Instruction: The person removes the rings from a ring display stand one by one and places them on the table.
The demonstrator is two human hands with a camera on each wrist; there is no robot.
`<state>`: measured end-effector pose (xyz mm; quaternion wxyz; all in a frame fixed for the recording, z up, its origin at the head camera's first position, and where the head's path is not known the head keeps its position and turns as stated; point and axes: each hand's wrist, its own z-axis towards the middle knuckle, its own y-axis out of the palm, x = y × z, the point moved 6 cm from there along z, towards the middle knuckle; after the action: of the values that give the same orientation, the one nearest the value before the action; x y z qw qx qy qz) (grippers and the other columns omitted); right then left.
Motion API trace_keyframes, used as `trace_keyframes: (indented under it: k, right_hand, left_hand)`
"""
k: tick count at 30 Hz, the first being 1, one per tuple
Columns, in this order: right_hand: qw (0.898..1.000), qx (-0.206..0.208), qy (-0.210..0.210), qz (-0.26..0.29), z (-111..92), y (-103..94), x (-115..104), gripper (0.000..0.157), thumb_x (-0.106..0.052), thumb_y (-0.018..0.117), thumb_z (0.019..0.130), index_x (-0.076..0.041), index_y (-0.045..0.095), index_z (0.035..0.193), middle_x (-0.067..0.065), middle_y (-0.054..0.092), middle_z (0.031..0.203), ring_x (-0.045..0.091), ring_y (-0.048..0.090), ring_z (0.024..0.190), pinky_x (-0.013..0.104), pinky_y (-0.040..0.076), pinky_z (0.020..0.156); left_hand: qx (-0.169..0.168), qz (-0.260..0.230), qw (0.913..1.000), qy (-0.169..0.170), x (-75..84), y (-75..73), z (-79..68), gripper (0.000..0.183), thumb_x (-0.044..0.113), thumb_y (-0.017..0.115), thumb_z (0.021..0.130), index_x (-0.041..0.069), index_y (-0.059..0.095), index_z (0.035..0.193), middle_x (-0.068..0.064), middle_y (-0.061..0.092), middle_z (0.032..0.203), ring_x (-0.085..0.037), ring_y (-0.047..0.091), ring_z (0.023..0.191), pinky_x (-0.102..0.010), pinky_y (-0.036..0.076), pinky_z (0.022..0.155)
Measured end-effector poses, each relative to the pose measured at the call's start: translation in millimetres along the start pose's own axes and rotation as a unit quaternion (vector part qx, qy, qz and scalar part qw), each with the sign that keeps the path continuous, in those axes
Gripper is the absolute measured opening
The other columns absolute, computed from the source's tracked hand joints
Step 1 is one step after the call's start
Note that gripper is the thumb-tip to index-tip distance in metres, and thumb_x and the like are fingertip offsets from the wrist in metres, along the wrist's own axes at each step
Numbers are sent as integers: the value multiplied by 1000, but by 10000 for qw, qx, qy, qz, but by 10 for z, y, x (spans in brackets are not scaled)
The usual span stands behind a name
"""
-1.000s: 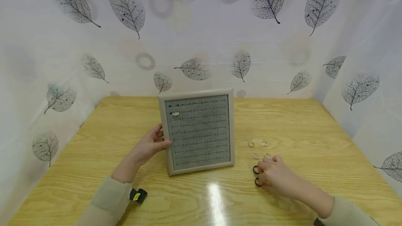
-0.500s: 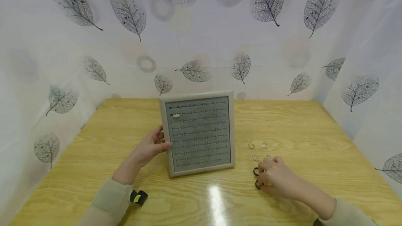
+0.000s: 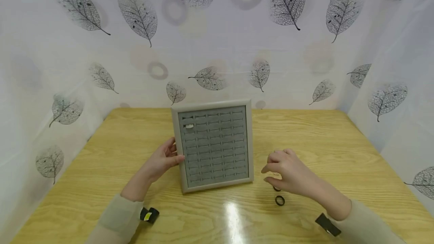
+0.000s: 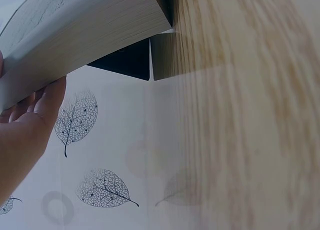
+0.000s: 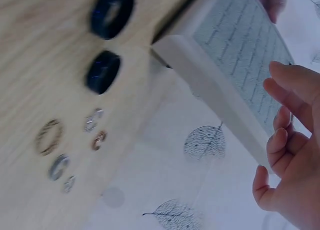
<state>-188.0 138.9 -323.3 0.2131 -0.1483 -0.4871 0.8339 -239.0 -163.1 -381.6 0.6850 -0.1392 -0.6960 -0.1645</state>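
Note:
My left hand (image 3: 161,165) grips the left edge of a grey ring display board (image 3: 217,150) with a pale frame, thumb in front and fingers behind. The board stands tilted back. A silver ring (image 3: 189,126) sits in its upper-left slot. My right hand (image 3: 289,172) is raised right of the board, thumb and forefinger bent toward each other. They appear to pinch a small ring, which is itself hidden. Below are a black ring (image 3: 276,201) and a second black ring (image 3: 277,189). In the right wrist view lie a gold ring (image 5: 39,141) and a rose-gold ring (image 5: 99,140).
Several silver rings, one a larger silver ring (image 5: 54,171), lie in two loose rows on the wooden table (image 3: 339,153). A leaf-patterned curtain (image 3: 217,29) encloses the back and sides. A black stand (image 4: 127,62) props the board from behind.
My right hand has risen from the front of the ring rows and moved left toward the board, uncovering the front black ring. My left hand and the board have stayed put.

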Motion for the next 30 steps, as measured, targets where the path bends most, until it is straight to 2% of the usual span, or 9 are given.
trace_keyframes:
  k: [8, 12, 20, 30]
  right_hand:
    - [9974, 650, -264, 173, 469, 10, -50, 18, -13, 77, 59, -14, 68, 75, -7, 46, 70, 9, 39, 65, 27, 22, 60]
    - [9942, 985, -310, 303, 736, 15, -76, 17, -11, 76, 61, -12, 67, 75, -5, 46, 70, 11, 39, 66, 29, 27, 61]
    - [9833, 1701, -489, 417, 1237, 46, -168, 16, -10, 77, 64, -11, 67, 77, -3, 49, 70, 14, 41, 66, 33, 29, 60]
    - [9829, 1776, -486, -56, 1660, 226, -298, 17, -17, 75, 71, -12, 71, 87, -2, 49, 73, 15, 41, 67, 33, 28, 63]
  left_hand:
    - [-33, 66, 10000, 47, -20, -11, -19, 73, 8, 60, 84, 2, 12, 140, -24, 36, 129, -21, 46, 109, -34, 44, 84]
    - [-31, 112, 9999, 54, -15, -14, -13, 73, 8, 59, 84, 3, 13, 140, -23, 36, 130, -20, 46, 110, -33, 43, 84]
    - [-17, 63, 10000, 49, -5, -15, -2, 72, 7, 60, 84, 4, 14, 140, -23, 35, 130, -24, 45, 112, -35, 43, 85]
    - [-100, 54, 9999, 105, 7, 3, 3, 70, 5, 57, 85, 3, 14, 140, -25, 36, 129, -23, 47, 109, -36, 44, 83]
